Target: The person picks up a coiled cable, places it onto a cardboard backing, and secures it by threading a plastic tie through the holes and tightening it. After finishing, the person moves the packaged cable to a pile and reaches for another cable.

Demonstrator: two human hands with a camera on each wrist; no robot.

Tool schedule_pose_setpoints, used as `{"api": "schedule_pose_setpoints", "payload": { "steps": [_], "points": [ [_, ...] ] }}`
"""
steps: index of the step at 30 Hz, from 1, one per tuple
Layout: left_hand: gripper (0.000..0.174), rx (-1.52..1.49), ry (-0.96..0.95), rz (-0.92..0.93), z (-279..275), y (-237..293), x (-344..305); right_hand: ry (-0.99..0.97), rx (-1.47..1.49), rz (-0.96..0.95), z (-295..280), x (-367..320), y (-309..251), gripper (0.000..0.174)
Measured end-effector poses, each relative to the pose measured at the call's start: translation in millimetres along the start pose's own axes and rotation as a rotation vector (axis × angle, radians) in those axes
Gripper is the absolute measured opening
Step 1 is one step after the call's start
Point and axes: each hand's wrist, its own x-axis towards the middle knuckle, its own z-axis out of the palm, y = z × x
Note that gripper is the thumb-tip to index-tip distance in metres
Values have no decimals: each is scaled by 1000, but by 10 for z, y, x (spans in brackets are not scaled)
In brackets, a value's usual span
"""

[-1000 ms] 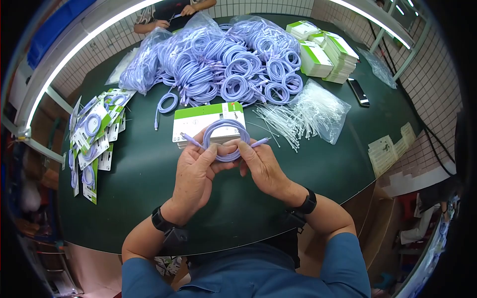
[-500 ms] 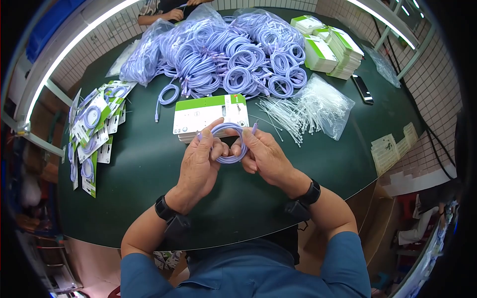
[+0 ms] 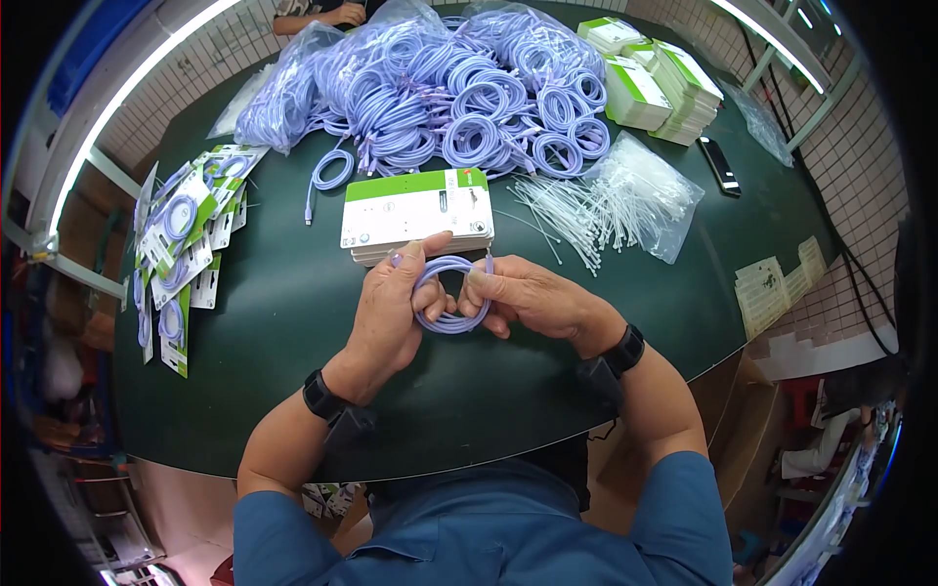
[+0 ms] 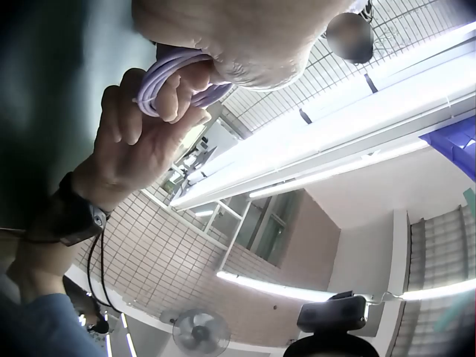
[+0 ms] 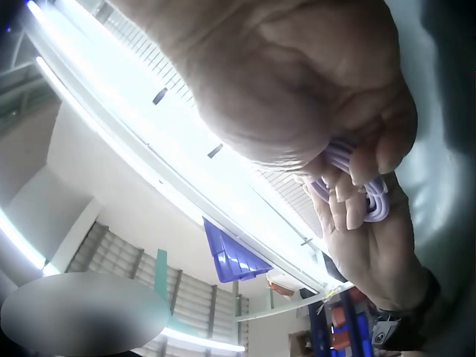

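Observation:
A coiled lilac cable (image 3: 451,325) is held between both hands in the head view, just in front of a stack of white and green cards (image 3: 410,210). The left hand (image 3: 383,311) grips the coil's left side, thumb on top and fingers curled inside the ring. On the opposite side the right hand (image 3: 547,301) pinches the coil, with a cable end standing up by its thumb. The coil (image 4: 160,78) also shows in the left wrist view, and in the right wrist view the coil (image 5: 376,201) is partly hidden by fingers.
Behind lies a large heap of lilac cables (image 3: 391,107), with white ties (image 3: 576,220) and a bag (image 3: 650,195) at its right. Carded cables (image 3: 181,234) are piled at left. Card stacks (image 3: 684,93) and a phone (image 3: 720,166) lie at right. Another person's hand (image 3: 344,14) is across the table.
The cable ends that stuck out sideways are now drawn in against the coil. The right hand has turned flatter and its wrist has moved right; both hands still hold the coil.

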Motion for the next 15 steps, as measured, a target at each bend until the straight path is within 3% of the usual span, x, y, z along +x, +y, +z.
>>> {"api": "schedule_pose_setpoints", "payload": {
  "steps": [2,6,9,15],
  "points": [
    [51,-54,23,-18,-30,30,-8,-35,73,22,-21,4,-9,44],
    [49,6,-30,-30,-135,54,-31,-92,-72,10,-51,26,-27,46],
    [48,432,-48,172,-203,23,-44,-56,-173,60,-2,23,-64,48],
    [49,597,-108,103,-230,3,-9,-111,-331,148,-34,40,-59,46]
  ]
}}
